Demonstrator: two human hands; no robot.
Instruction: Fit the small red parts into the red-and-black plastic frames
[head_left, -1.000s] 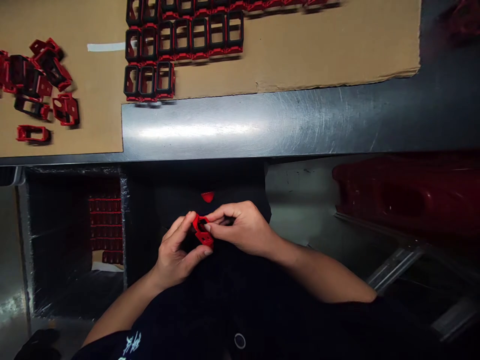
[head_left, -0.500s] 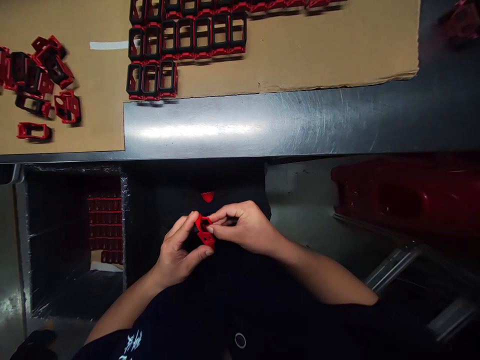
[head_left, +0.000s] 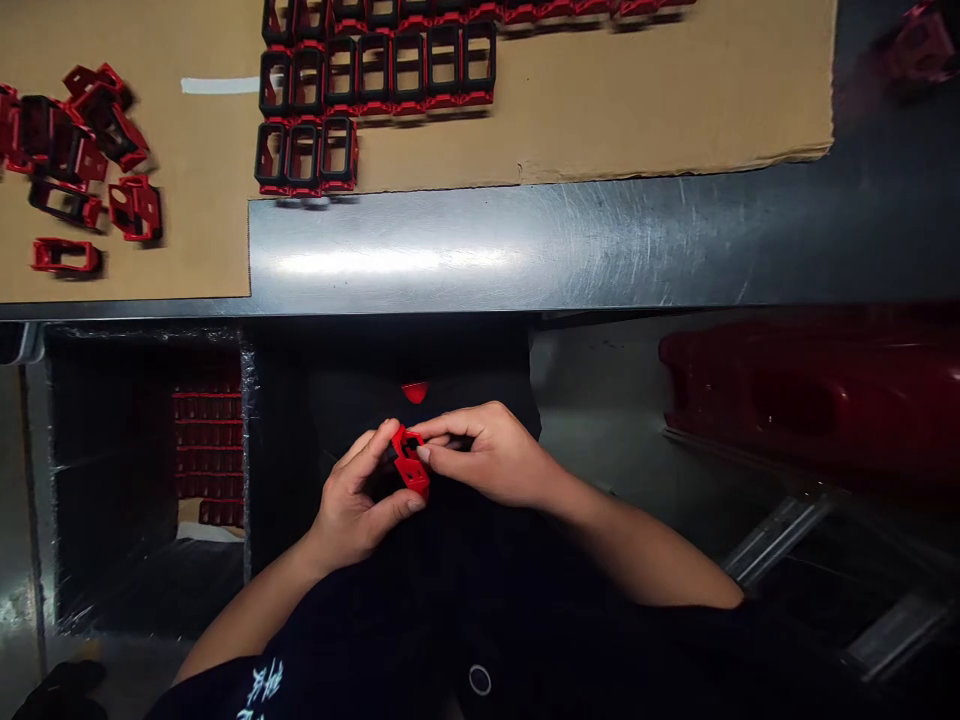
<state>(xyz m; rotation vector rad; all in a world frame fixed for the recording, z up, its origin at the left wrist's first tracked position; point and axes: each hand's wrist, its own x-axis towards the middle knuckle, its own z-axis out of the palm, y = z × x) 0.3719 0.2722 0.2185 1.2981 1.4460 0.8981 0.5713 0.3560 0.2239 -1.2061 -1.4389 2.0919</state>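
Below the table edge, over my lap, both hands grip one small red plastic frame part point(head_left: 410, 466). My left hand point(head_left: 356, 505) pinches it between thumb and fingers from the left. My right hand point(head_left: 484, 455) presses its fingertips on the part from the right. Neat rows of red-and-black frames point(head_left: 375, 75) stand on the cardboard sheet point(head_left: 600, 90) at the back. A loose heap of the same frames point(head_left: 75, 160) lies on the cardboard at far left.
The steel table point(head_left: 570, 245) runs across the view. Under it at left, an open box holds stacked red parts point(head_left: 208, 455). A large dark red glossy object point(head_left: 810, 400) sits at right, with metal rails point(head_left: 780, 540) below it. A red piece point(head_left: 415, 392) lies near my hands.
My hands have stayed in place, with the fingers shifting slightly on the red part. The view has drifted a little.
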